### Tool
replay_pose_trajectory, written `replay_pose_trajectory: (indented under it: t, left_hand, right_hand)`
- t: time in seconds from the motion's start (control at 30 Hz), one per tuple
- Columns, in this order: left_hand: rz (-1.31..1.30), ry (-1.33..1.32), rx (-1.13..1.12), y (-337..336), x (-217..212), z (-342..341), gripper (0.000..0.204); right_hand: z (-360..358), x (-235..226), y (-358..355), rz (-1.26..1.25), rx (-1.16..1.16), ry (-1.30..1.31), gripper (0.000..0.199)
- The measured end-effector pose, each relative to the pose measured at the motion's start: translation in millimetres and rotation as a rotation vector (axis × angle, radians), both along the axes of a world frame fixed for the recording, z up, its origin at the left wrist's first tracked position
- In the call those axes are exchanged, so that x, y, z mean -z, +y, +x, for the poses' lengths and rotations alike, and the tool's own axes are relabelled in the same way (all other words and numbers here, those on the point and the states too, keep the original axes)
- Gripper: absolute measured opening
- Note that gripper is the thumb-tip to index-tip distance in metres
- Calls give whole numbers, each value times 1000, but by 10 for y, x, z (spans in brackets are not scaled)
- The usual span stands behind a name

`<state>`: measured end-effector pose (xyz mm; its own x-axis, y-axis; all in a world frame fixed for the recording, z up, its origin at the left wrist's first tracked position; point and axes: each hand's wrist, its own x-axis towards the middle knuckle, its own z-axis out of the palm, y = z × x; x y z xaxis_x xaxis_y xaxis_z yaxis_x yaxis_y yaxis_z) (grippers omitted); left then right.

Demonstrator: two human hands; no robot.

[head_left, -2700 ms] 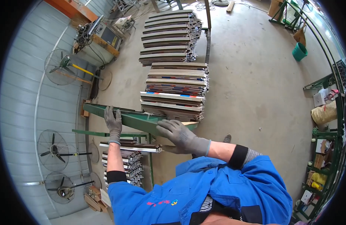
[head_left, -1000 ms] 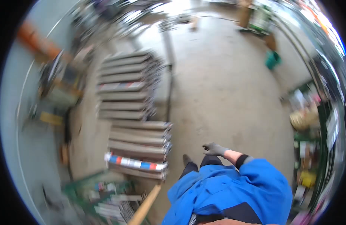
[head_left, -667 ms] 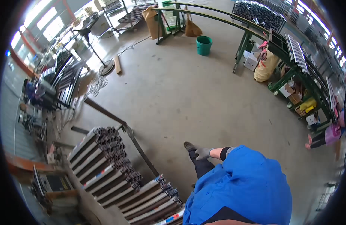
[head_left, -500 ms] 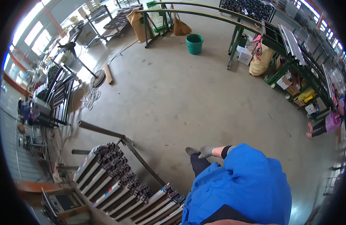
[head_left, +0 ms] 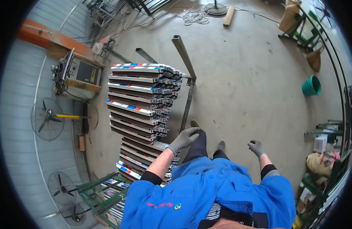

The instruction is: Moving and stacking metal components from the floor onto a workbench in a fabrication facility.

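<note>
Evidently, the person's grey-gloved left hand (head_left: pixel 183 141) hangs near the brown-and-silver metal profiles (head_left: pixel 132 111) stacked on the left, its fingers loosely extended, nothing visible in them. The grey-gloved right hand (head_left: pixel 256 149) hangs well apart over the grey concrete floor (head_left: pixel 240 91); how far its fingers are curled, I can't tell. Standing too close, I'd judge, could snag glove or dark trouser leg (head_left: pixel 197 147) on those uneven ends, or bump the grey steel rail (head_left: pixel 187 101).

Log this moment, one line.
left hand: nothing visibly held, near stacked profiles | right hand: nothing visibly held, above floor
</note>
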<state>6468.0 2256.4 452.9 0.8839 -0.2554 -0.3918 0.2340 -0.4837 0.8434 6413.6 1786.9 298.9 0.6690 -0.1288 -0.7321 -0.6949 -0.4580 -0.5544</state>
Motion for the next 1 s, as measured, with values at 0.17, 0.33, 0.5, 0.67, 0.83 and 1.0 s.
replay_pose_trajectory:
  t: [0.17, 0.33, 0.5, 0.67, 0.83, 1.0]
  left_hand:
    - [128, 26, -70, 975, 692, 336, 42]
    - [426, 316, -310, 2500, 1403, -385, 42]
    - [279, 373, -542, 3151, 1280, 246, 35]
    - [171, 291, -738, 3274, 929, 926, 33]
    - [154, 186, -786, 3133, 770, 1559, 33]
    - [75, 186, -858, 2997, 905, 2507, 40]
  right_hand:
    - [899, -55, 782, -23, -215, 22, 52]
    - [1921, -54, 1874, 36, -360, -8, 51]
    - [3266, 66, 2853, 138, -537, -211, 46]
    - [4604, -270, 4565, 169, -733, -523, 41]
    - [5742, -450, 6131, 228, -658, -302, 57]
    - [6620, 216, 7004, 33, -730, -256, 66]
